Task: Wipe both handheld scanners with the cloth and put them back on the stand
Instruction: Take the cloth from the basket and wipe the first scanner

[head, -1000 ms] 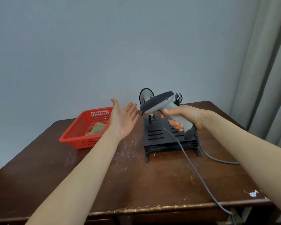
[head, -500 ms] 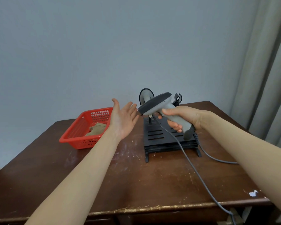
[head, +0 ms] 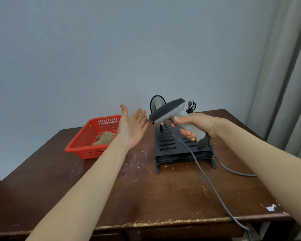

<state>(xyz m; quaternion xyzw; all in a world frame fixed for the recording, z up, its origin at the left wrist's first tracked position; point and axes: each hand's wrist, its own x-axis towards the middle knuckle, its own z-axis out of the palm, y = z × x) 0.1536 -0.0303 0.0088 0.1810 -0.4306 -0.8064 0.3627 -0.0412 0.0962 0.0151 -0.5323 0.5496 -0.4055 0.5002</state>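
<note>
My right hand (head: 196, 126) grips the handle of a grey handheld scanner (head: 172, 111), lifted above the black slotted stand (head: 170, 146), its dark head pointing left. My left hand (head: 131, 126) is held up open, palm facing the scanner head, a small gap from it. A second grey scanner (head: 157, 104) sits upright at the back of the stand, partly hidden behind the held one. A beige cloth (head: 105, 138) lies in the red basket (head: 87, 145) at the left.
Grey cables (head: 214, 186) trail from the scanners across the brown wooden table (head: 146, 197) and over its front right edge. A grey curtain (head: 288, 84) hangs at the right. A plain wall stands behind the table.
The held scanner has shifted slightly left and up, its head closer to my left palm. My left hand has hardly moved.
</note>
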